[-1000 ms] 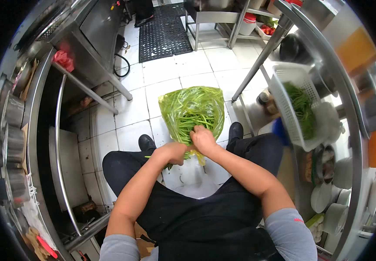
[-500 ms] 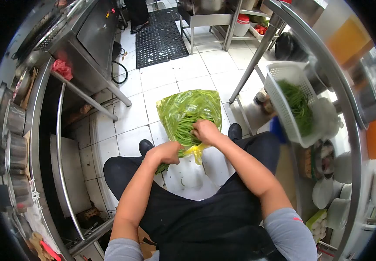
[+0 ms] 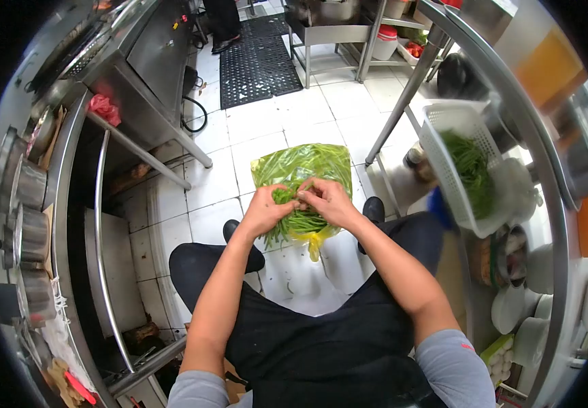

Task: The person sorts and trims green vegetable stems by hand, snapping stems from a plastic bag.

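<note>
1) The green plastic bag (image 3: 301, 158) sits near the middle of the view, between the person's two shoes; what it rests on cannot be told
2) Thin green vegetables (image 3: 305, 222) show at the bag's 6 o'clock side, just above a bunched yellow strip of plastic (image 3: 315, 246)
3) The left hand (image 3: 265, 211) is at the bag's 9 o'clock side, its fingers clamped around a small bunch of greens (image 3: 283, 196), whose ends poke out past the thumb
4) The right hand (image 3: 328, 202) is at the bag's 3 o'clock side, reaching in beside the left; its fingertips bend in close to the bunch, but whether they pinch a stalk is too small to tell
5) A white perforated basket (image 3: 432, 139) with more green stalks (image 3: 469, 170) stands between 2 and 3 o'clock
6) At 9 o'clock, metal pots (image 3: 33, 234) line a steel surface (image 3: 69, 160); crumpled pink plastic (image 3: 105, 109) hangs at 10 o'clock
7) A black perforated mat (image 3: 260, 71) lies on the white tiled floor (image 3: 260, 119) between 11 and 12 o'clock, with another person's dark trouser leg (image 3: 223, 20) at 11 o'clock
</note>
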{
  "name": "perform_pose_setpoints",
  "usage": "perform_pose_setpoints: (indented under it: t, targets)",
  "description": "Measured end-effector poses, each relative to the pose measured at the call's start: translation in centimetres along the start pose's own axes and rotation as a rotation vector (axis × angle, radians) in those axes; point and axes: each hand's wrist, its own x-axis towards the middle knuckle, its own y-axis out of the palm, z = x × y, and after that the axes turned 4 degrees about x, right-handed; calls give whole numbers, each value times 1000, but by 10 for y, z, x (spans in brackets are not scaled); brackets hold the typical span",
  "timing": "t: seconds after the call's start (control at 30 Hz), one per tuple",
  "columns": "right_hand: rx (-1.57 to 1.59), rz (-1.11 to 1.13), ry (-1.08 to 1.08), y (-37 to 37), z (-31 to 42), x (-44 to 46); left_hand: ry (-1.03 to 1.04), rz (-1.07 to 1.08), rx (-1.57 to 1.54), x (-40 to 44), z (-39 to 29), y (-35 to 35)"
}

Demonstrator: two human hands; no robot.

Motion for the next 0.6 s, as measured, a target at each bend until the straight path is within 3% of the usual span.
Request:
perform_pose_setpoints:
  t: [0.03,0.17,0.23,0.27,0.37,0.43,0.6]
  targets:
    - [88,28,98,2,3,-1,10,-30,103,-1,-3,1]
    - [-123,52,21,1,-2,-3,-75,6,123,-1,-11,-1]
    - [262,37,75,6,-12,-2,-88,45,160,-4,-21,-6]
    - [261,44,73,5,-17,-1,-102,92,195,-6,-23,-8]
    - [155,10,43,-5,-4,-1,-7,67,292,-5,-13,-10]
    - [-168,-9,-22,-10,5,-1,-16,69,258,-6,-15,-13]
    - [-108,50,10,0,0,-5,0,23,183,-6,-12,-13]
